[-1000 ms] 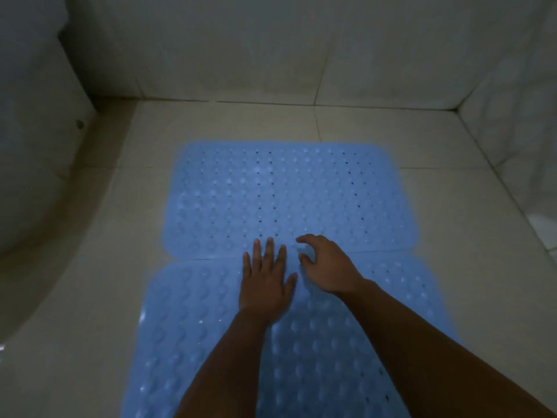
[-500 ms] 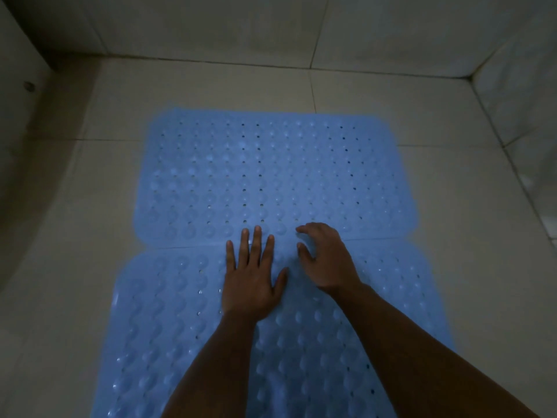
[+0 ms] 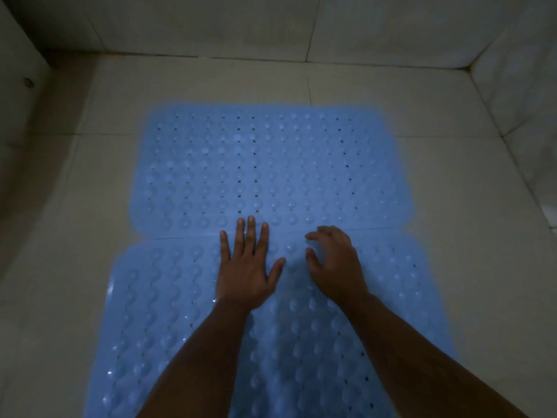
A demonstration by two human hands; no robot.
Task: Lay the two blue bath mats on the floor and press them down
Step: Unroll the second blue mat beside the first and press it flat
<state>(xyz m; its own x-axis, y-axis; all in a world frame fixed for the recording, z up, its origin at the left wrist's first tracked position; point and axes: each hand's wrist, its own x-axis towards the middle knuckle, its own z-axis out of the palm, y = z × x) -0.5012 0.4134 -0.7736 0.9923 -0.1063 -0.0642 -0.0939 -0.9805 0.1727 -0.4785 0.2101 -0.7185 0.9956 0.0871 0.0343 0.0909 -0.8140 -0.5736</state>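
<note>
Under left hand fingers, seam of near mat and, seemingly, far mat.

You look down at a pale tiled floor in dim light; tiled walls close it at twelve and three o'clock, a curved pale fixture at nine

Both blue mats look like bumpy, perforated soft plastic; floor matt tile.
</note>
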